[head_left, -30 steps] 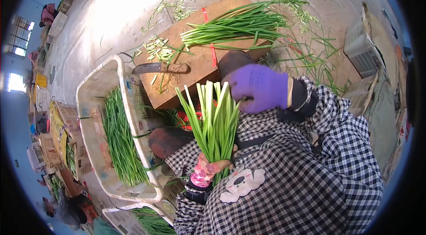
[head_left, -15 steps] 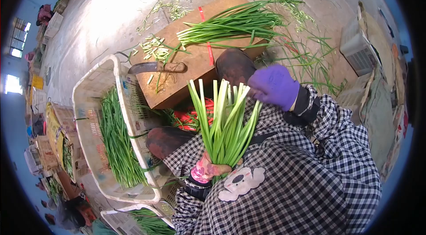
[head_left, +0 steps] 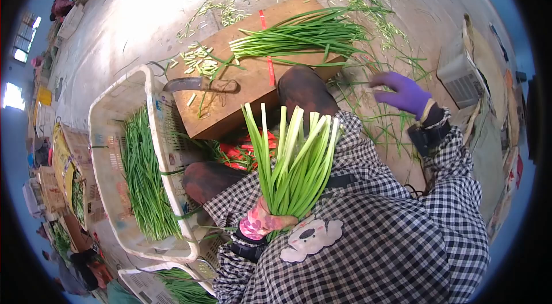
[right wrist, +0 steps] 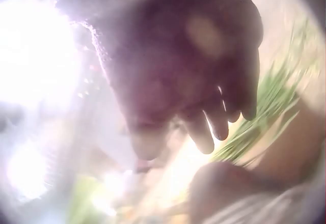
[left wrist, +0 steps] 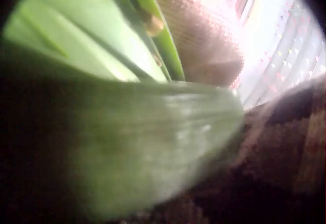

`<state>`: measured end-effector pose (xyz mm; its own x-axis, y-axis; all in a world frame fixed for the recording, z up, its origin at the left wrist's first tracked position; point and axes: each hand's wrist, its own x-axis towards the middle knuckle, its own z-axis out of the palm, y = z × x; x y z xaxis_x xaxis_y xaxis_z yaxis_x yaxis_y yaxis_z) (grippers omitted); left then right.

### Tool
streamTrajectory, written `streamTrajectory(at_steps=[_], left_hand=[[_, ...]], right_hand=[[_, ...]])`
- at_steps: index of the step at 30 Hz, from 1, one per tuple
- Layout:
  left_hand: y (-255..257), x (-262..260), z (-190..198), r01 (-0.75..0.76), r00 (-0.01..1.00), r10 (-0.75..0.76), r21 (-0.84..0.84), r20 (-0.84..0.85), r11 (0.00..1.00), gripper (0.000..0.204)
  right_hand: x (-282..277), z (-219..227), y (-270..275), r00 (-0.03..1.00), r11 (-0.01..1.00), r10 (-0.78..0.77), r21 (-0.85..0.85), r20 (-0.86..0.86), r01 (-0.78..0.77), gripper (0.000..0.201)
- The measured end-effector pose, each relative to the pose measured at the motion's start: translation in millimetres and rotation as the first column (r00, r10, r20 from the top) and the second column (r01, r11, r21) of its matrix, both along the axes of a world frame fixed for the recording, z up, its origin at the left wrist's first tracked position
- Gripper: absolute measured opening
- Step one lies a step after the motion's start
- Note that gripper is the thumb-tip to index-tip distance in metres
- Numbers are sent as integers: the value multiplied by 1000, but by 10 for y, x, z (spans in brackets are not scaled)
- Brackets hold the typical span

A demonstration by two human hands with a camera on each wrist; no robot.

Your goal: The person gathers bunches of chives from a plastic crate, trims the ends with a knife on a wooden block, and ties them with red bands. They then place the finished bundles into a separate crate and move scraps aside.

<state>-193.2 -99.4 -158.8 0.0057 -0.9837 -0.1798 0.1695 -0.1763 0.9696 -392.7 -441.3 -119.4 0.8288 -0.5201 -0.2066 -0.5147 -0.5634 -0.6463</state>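
Note:
In a pink patterned glove, the left hand [head_left: 265,220] grips the lower part of a bunch of green stalks [head_left: 293,172], whose pale cut ends fan upward. Broad green leaves [left wrist: 86,30] fill much of the left wrist view beside the pink glove [left wrist: 204,35]. The right hand [head_left: 403,95], in a purple glove, is raised to the right of the bunch, apart from it. Its fingers are extended and hold nothing visible; in the right wrist view the hand [right wrist: 178,66] is dark against bright light. Another bunch [head_left: 299,37] lies on the wooden block [head_left: 221,111].
A knife [head_left: 201,85] and cut stalk ends [head_left: 199,61] lie on the block. At left stands a white crate [head_left: 158,149] with green stalks inside. Red strips [head_left: 238,153] lie below the block. Loose trimmings [head_left: 374,8] cover floor beyond, and a grey crate [head_left: 460,77] stands right.
The right hand has moved away from the bunch to the right, and its fingers have straightened. The stalk tops are spread wider than at first, still gripped by the left hand.

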Motion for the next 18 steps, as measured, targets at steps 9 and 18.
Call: streamTrajectory(at_steps=[9, 18], left_hand=[[53, -50, 113, -21, 996, 13, 83, 90, 996, 37], [92, -87, 18, -41, 982, 55, 80, -179, 996, 40]], right_hand=[[1035, 96, 713, 808, 790, 583, -293, 86, -539, 45], [659, -33, -89, 978, 942, -200, -262, 59, 209, 28]])
